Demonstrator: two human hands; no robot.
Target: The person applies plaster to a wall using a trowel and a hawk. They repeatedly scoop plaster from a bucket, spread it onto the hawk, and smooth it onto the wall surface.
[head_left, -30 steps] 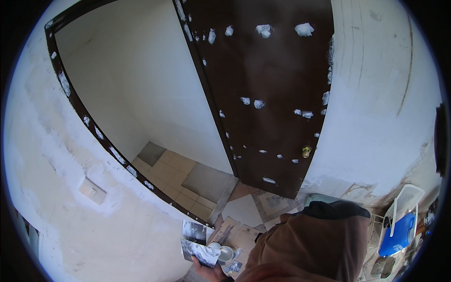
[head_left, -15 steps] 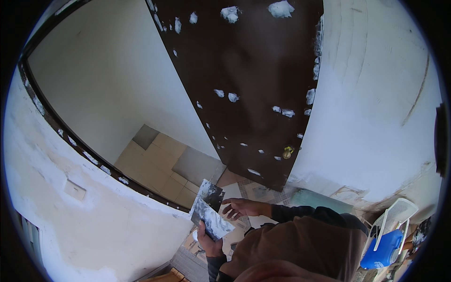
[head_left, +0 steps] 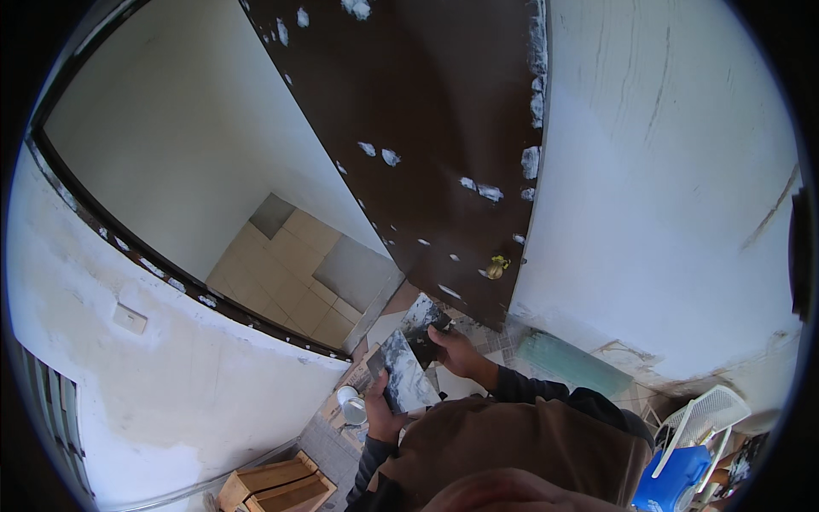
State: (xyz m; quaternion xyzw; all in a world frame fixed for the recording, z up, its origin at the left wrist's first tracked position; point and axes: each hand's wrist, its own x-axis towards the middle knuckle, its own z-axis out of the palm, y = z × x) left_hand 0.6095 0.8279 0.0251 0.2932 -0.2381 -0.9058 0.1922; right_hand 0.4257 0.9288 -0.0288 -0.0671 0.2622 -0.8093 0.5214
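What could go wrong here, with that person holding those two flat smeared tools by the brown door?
1. The left hand holds a flat board smeared with grey-white paste, tilted; paste might slide off onto the floor.
2. The right hand holds a second dark blade close to the brown door, already spotted white; more splashes could land there.
3. A small pot sits on the floor by the feet and could be kicked over.

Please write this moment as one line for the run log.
left hand: holds plaster board | right hand: holds trowel over board | behind: brown door
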